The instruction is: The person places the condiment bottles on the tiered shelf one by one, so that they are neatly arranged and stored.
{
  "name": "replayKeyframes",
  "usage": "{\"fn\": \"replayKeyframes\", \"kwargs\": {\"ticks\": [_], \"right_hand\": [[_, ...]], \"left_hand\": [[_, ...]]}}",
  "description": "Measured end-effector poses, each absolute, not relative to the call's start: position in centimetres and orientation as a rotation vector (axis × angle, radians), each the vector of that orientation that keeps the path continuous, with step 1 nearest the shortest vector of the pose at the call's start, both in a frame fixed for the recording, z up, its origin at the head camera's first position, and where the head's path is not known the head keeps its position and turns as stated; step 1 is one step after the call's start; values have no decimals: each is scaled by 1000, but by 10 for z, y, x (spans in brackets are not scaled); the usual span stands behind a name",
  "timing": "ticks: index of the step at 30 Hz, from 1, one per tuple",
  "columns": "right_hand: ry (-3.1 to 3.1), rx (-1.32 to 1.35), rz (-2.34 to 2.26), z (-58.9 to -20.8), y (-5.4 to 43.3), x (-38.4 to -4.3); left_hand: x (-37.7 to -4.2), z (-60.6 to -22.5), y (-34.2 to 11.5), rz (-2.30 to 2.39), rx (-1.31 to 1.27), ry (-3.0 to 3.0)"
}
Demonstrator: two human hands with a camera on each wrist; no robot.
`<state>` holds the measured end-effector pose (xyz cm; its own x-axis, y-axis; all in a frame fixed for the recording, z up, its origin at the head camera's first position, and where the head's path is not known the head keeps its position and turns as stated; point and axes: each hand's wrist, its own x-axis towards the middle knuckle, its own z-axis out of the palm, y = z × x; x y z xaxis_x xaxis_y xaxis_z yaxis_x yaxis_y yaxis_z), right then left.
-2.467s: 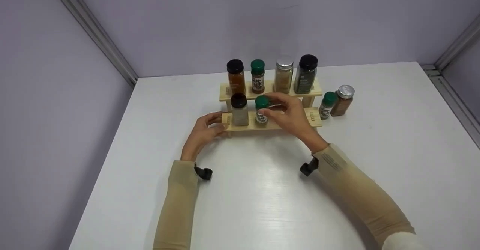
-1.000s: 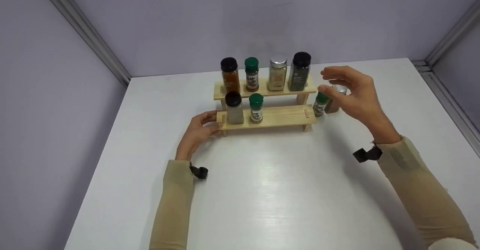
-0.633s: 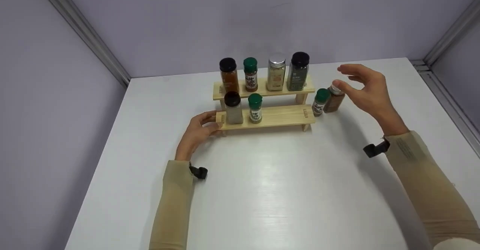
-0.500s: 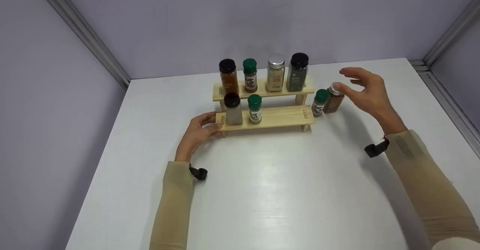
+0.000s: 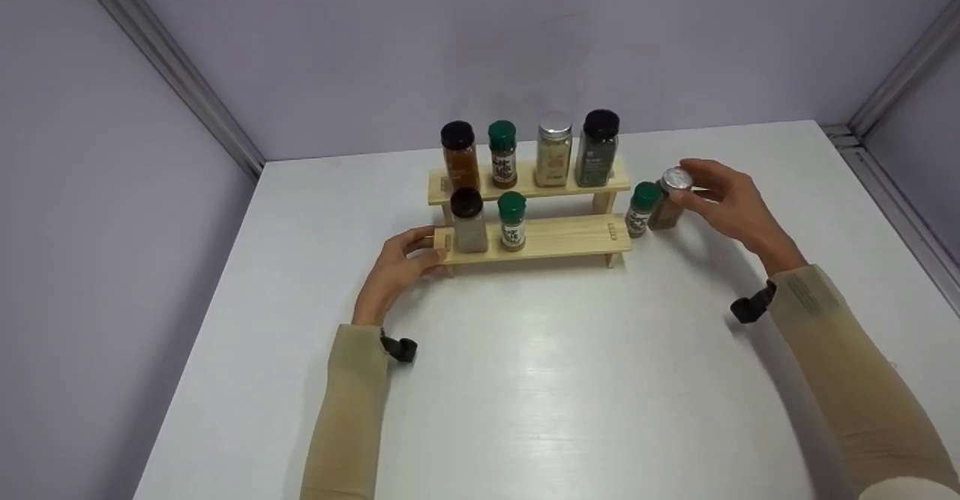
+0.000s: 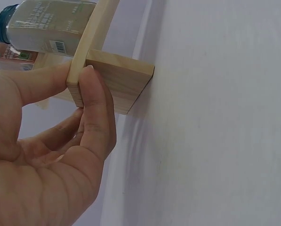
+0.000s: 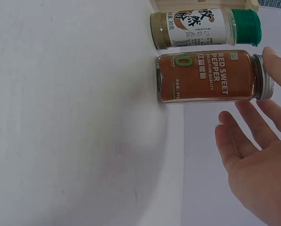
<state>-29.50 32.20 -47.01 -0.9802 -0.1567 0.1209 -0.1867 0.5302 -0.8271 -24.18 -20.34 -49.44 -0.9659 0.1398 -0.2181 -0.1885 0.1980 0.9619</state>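
My left hand (image 5: 399,266) pinches the left end of the lower tier of a two-step wooden spice rack (image 5: 562,236); thumb and fingers show on either side of the board in the left wrist view. My right hand (image 5: 731,203) is at the silver cap of a glass jar of red sweet pepper powder (image 7: 206,76), thumb on one side, fingers on the other. That jar stands on the table right of the rack. Close beside it stands a small green-capped spice jar (image 5: 642,211). On the lower tier are a black-capped jar (image 5: 470,230) and another green-capped jar (image 5: 513,228).
Along the upper tier stand an orange-brown jar with a black cap (image 5: 460,166), a green-capped jar (image 5: 503,162), a silver-capped jar (image 5: 553,161) and a dark jar with a black cap (image 5: 598,158). Behind the white table (image 5: 517,380) rises a pale wall (image 5: 360,57).
My right hand has let go of the green-capped jar on the lower tier, moved right, and lowered onto the cap of the red sweet pepper jar. My left hand has stayed on the rack.
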Motion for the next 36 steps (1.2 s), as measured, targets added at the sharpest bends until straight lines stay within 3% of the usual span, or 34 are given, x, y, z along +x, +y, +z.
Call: {"fn": "replayKeyframes", "kwargs": {"ticks": [21,36], "right_hand": [[-2678,275,1485,-472,317,-296],[-2536,282,1469,-440,320,-283]], "left_hand": [[-242,-494,-204,1887,-43,2151],[-242,-494,-205,1863,-31,2177]]}}
